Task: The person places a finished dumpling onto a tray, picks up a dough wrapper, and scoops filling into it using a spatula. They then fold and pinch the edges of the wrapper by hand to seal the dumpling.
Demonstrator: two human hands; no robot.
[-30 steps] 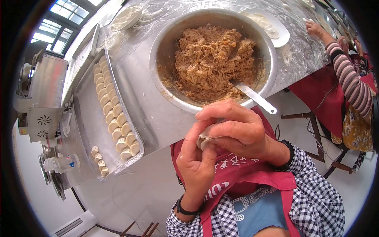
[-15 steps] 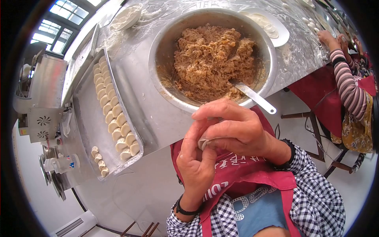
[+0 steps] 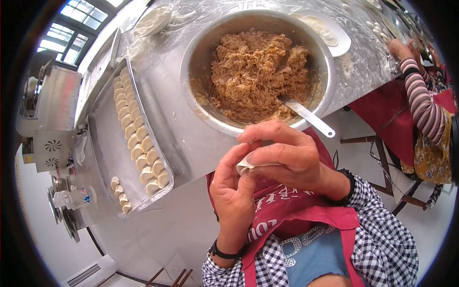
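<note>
A small pale dumpling is pinched between both hands, in front of the red apron. My left hand closes on its left side with thumb and fingers. My right hand wraps over it from the right, hiding much of the dough. Just beyond the hands stands a large metal bowl with brown minced filling. A flat-handled metal spatula leans in the filling, its handle over the near rim. On the left, a metal tray holds rows of shaped dumplings.
A white plate with a pale paste lies behind the bowl. A floury bowl stands at the back left. A machine and a plastic container are at far left. At right, a co-worker's hand is over the floured table.
Both hands have shifted slightly, with the left fingers lower on the dough. More of the dumpling's white edge shows between them.
</note>
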